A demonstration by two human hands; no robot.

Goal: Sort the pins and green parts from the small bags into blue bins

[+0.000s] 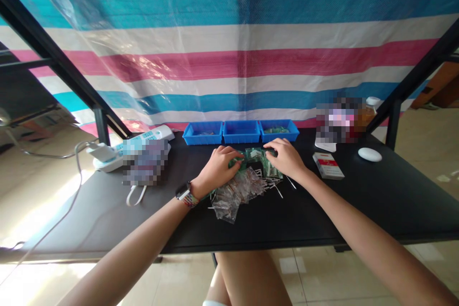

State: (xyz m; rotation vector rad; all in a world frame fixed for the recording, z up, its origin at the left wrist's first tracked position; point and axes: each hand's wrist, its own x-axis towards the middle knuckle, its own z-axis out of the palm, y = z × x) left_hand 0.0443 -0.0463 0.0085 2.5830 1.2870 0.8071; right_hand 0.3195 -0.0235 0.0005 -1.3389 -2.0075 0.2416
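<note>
My left hand (pixel 219 168), with a watch at the wrist, rests over green packets at the left of a pile, its fingers curved and apart from the thumb. On the right, my right hand (pixel 285 158) reaches over the green packets (pixel 270 165) with fingers spread; nothing shows between them. Small clear bags (pixel 240 191) lie heaped in front of the hands. Thin metal pieces (pixel 274 185) stick out at the heap's right side. Behind the hands stand three joined blue trays (pixel 241 138); the left and right ones hold small packets, the middle one shows none.
A power strip (pixel 158 135) with a plugged charger and a blurred item (pixel 147 162) are at the left. To the right lie a cigarette pack (pixel 328 166), a white oval object (pixel 370 155) and a blurred item (pixel 340 122) beside a bottle (pixel 371 107). Black frame bars flank the table.
</note>
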